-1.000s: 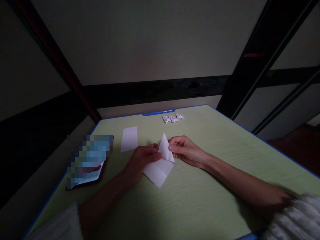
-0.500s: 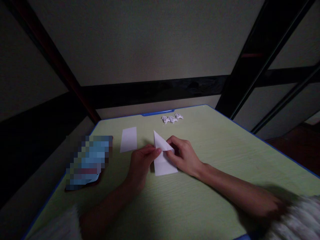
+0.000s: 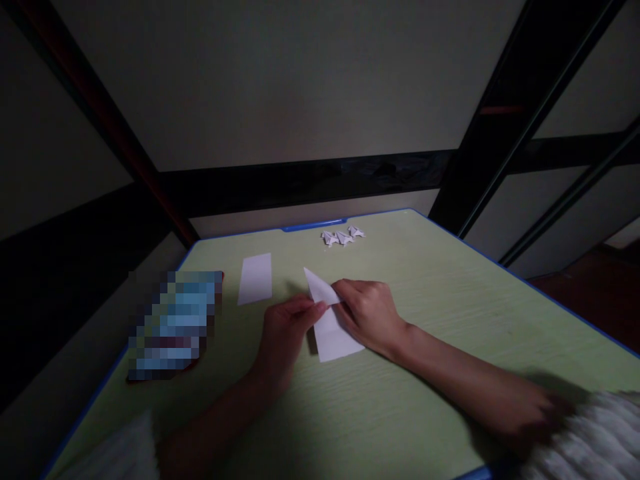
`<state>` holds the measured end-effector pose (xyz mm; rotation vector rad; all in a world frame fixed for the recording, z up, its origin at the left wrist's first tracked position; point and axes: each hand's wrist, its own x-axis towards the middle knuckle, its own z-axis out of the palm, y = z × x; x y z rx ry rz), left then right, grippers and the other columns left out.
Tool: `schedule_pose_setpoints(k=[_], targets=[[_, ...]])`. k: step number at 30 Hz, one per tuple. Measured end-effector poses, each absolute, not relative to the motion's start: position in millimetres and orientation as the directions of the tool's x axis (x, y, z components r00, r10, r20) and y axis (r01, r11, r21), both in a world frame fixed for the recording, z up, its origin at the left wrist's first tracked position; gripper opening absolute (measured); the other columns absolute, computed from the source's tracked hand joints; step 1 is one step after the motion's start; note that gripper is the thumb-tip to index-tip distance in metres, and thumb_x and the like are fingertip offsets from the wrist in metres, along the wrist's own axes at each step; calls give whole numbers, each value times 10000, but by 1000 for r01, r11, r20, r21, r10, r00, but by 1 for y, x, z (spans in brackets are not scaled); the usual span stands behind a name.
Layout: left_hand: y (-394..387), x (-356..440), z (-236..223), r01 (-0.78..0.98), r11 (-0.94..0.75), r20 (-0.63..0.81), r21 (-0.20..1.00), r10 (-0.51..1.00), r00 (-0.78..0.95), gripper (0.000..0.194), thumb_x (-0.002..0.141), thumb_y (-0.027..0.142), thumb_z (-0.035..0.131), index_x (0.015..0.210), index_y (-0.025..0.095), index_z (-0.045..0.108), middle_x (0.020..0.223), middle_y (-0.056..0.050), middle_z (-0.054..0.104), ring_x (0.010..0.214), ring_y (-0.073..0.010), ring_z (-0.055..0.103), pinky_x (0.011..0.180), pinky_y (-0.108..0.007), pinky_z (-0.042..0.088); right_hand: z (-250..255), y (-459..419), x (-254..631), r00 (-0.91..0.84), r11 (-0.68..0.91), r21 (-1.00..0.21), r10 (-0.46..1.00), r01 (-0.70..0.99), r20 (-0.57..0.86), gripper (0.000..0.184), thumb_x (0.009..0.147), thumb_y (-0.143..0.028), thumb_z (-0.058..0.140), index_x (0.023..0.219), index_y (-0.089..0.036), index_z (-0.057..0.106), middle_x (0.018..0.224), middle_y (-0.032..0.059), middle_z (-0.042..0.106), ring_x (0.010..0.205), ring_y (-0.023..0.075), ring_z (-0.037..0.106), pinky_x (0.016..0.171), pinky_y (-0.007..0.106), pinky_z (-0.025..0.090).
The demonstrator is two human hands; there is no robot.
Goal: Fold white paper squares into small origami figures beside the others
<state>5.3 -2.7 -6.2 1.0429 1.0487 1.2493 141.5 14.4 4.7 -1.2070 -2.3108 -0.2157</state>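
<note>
A white sheet of paper (image 3: pixel 336 337) is held between my two hands over the middle of the table. Its far end is folded over into a pointed flap that stands up, while the near end spreads toward me. My left hand (image 3: pixel 291 323) pinches the paper's left edge, thumb on top. At the right, my right hand (image 3: pixel 373 310) is closed on the folded corner, its fingertips partly hidden behind the flap and the knuckles. A second flat white sheet (image 3: pixel 255 279) lies on the table to the left of my left hand.
The pale green table (image 3: pixel 450 293) has a blue edge. Several small folded white paper figures (image 3: pixel 343 237) sit in a row near its far side. At the left lies a blurred-out flat object (image 3: pixel 175 323). A panelled wall (image 3: pixel 310 87) rises behind the table.
The paper's near end has swung slightly to the right and toward me, and its flap has bent over more. My right hand has closed further around the folded corner.
</note>
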Motion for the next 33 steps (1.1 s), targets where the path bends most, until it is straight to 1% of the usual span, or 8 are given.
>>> schedule_pose_setpoints(k=[6, 12, 16, 19, 21, 25, 29, 33], targets=[[-3, 5, -5, -218, 32, -26, 975, 999, 29, 209, 578, 207, 662, 460, 126, 511, 495, 65, 394, 499, -54, 360, 468, -185, 287, 9, 13, 139, -482, 561, -78, 768, 824, 422, 179, 754, -196, 373, 696, -138, 532, 591, 30, 583, 470, 106, 446, 465, 254, 179], [-1, 3, -5, -217, 9, -21, 976, 998, -56, 208, 572, 227, 661, 456, 125, 522, 491, 57, 419, 498, -59, 368, 471, -193, 295, 12, 13, 143, -506, 560, 21, 732, 828, 455, 285, 795, -248, 334, 621, -145, 534, 535, 28, 563, 448, 107, 428, 468, 264, 159], [3, 2, -6, -233, 5, -33, 972, 993, -117, 185, 551, 225, 674, 469, 124, 542, 504, 49, 462, 517, -69, 406, 501, -200, 320, 11, 13, 144, -513, 577, 5, 722, 817, 464, 297, 792, -228, 323, 609, -137, 537, 514, 30, 547, 425, 99, 393, 465, 265, 155], [5, 0, -7, -257, 24, -62, 966, 988, -141, 158, 532, 232, 685, 501, 123, 575, 506, 37, 502, 507, -74, 418, 487, -202, 316, 10, 14, 147, -450, 570, -157, 764, 807, 463, 280, 776, -226, 345, 588, -137, 531, 496, 19, 516, 419, 91, 368, 463, 253, 173], [7, -2, -7, -248, 58, -99, 967, 983, -154, 150, 537, 255, 678, 549, 122, 608, 512, 26, 529, 490, -76, 415, 462, -202, 298, 10, 16, 149, -366, 542, -409, 823, 734, 434, 222, 744, -216, 385, 592, -136, 527, 492, 4, 492, 429, 85, 369, 464, 236, 211], [6, -5, -3, -158, 63, -86, 985, 986, -140, 164, 568, 287, 643, 552, 127, 607, 468, 43, 500, 437, -57, 361, 409, -184, 235, 8, 26, 151, -284, 269, -933, 938, 237, 198, 162, 720, -251, 438, 690, -119, 526, 592, 10, 517, 479, 79, 416, 461, 213, 297], [3, -4, 1, -31, 11, -12, 999, 999, -34, 192, 600, 284, 606, 498, 133, 548, 422, 63, 441, 404, -46, 321, 385, -173, 211, 3, 33, 147, -378, 9, -997, 925, -81, 39, 184, 688, -294, 544, 720, -113, 538, 564, -25, 477, 438, 45, 384, 404, 186, 247], [1, -2, 2, 45, -21, 19, 999, 998, 52, 182, 628, 287, 576, 524, 142, 540, 442, 57, 457, 401, -54, 344, 376, -171, 224, 1, 32, 146, -482, -56, -975, 874, -217, 57, 275, 620, -208, 635, 864, -142, 526, 634, -44, 487, 433, 24, 386, 375, 167, 222]])
